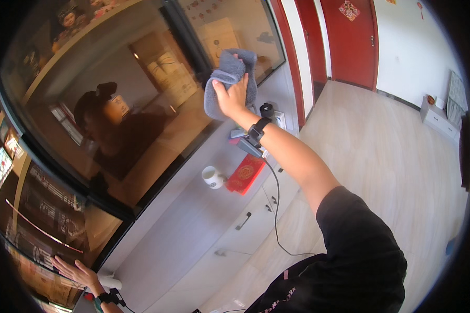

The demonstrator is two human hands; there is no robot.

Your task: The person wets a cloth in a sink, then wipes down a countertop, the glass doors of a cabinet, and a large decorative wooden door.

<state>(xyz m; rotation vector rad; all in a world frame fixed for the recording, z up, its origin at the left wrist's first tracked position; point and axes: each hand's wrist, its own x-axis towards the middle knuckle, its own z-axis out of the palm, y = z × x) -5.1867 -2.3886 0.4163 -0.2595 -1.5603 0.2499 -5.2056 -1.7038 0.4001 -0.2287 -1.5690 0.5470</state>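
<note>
A folded grey plush cloth (229, 74) is gripped in my right hand (235, 96), out at the end of my raised arm. It lies over the glass door near the black vertical frame (188, 43) of the cabinet. At the lower left my left hand (76, 274) is spread with the fingers apart, close to the lower glass pane; whether it touches the glass I cannot tell. The large glass pane (141, 129) between my hands reflects a person in a cap and cardboard-coloured panels.
Below the glass, the white ledge (172, 223) carries a white mug (213, 177), red envelopes (246, 174) and a black-lidded bottle (266, 110). A black cable (277, 207) hangs past the drawers (239, 231). Red doors (350, 43) and a low white cabinet (438, 119) stand beyond the tiled floor.
</note>
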